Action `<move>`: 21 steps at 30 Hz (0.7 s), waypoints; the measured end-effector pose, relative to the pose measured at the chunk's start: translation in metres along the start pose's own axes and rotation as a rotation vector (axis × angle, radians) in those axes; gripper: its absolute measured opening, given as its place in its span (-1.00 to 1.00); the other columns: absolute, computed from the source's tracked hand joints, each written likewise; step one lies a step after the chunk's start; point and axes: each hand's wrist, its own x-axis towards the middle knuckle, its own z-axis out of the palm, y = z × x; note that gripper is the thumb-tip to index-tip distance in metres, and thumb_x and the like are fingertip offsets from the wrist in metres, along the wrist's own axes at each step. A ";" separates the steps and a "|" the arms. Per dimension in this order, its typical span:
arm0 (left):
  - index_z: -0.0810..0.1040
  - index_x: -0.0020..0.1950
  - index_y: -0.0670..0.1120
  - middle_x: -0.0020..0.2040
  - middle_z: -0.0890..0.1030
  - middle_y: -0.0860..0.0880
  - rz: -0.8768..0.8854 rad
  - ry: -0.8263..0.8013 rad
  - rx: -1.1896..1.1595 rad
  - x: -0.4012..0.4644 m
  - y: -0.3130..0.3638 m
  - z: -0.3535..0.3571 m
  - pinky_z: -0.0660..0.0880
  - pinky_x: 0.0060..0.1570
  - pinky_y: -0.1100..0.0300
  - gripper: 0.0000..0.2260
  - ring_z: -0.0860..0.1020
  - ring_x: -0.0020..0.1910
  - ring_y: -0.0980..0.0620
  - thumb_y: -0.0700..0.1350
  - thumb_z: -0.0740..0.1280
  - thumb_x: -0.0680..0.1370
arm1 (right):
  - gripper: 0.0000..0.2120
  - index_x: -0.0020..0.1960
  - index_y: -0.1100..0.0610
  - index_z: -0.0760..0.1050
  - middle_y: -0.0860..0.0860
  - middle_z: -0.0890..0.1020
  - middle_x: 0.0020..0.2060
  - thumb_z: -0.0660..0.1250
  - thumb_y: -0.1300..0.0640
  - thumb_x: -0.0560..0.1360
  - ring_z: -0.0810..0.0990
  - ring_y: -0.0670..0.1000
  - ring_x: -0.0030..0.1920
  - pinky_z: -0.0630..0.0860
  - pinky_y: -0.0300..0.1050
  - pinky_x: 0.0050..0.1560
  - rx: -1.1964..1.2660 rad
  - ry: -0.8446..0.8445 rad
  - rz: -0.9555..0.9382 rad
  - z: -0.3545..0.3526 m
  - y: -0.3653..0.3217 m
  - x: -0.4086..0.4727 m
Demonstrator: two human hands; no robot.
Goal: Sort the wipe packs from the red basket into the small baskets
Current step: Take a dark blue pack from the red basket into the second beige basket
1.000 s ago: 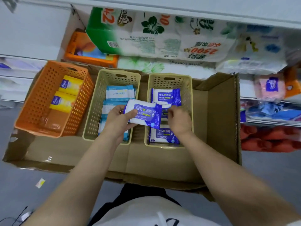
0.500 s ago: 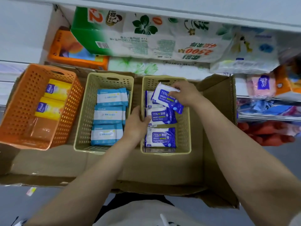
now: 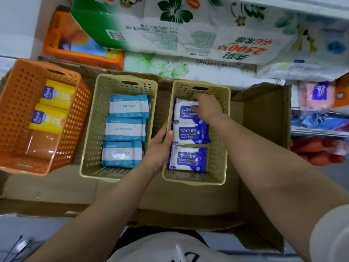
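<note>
**Room around the three baskets**

The cardboard box floor (image 3: 188, 195) lies bare in front of the baskets and to their right, up to the upright cardboard flap (image 3: 268, 120). The orange perforated plastic basket (image 3: 17, 110) has bare floor in its near half. The middle beige perforated basket (image 3: 90, 129) is filled by three light-blue packs (image 3: 125, 129). The right beige basket (image 3: 221, 148) is crowded by three purple-and-white packs (image 3: 188, 157) and both hands. Tissue bales (image 3: 188, 35) block the far side.

Bare forearms, a short white sleeve (image 3: 328, 235) on the right, white top (image 3: 166, 250) with dark markings.
</note>
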 end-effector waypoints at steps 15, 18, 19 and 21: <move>0.25 0.51 0.27 -0.06 0.60 0.45 -0.001 -0.080 0.085 0.003 -0.002 -0.008 0.49 -0.29 0.49 -0.60 0.57 -0.06 0.46 0.09 0.16 0.66 | -0.75 0.22 0.08 0.63 0.12 0.63 0.14 0.29 0.15 0.59 0.44 0.14 0.26 0.42 -0.02 0.18 -0.037 0.295 0.093 0.019 -0.001 -0.012; 0.24 0.51 0.27 -0.13 0.58 0.50 -0.001 -0.088 0.114 0.003 -0.001 -0.008 0.47 -0.33 0.51 -0.60 0.56 -0.12 0.49 0.08 0.15 0.67 | -0.74 0.23 0.07 0.62 0.11 0.59 0.18 0.26 0.13 0.60 0.40 0.14 0.30 0.40 0.03 0.25 -0.076 0.284 0.106 0.022 -0.003 -0.012; 0.24 0.51 0.26 -0.12 0.59 0.47 0.005 -0.088 0.119 0.003 -0.001 -0.008 0.47 -0.33 0.51 -0.60 0.56 -0.12 0.49 0.08 0.15 0.67 | -0.73 0.25 0.05 0.61 0.10 0.58 0.20 0.25 0.12 0.60 0.38 0.15 0.31 0.38 0.05 0.27 -0.104 0.274 0.113 0.023 -0.004 -0.012; 0.24 0.52 0.26 -0.01 0.60 0.37 0.028 -0.093 0.134 0.003 -0.002 -0.009 0.49 -0.29 0.50 -0.60 0.57 -0.09 0.47 0.08 0.15 0.67 | -0.72 0.27 0.04 0.59 0.09 0.57 0.22 0.23 0.13 0.60 0.35 0.15 0.34 0.38 0.07 0.28 -0.159 0.266 0.127 0.024 -0.007 -0.012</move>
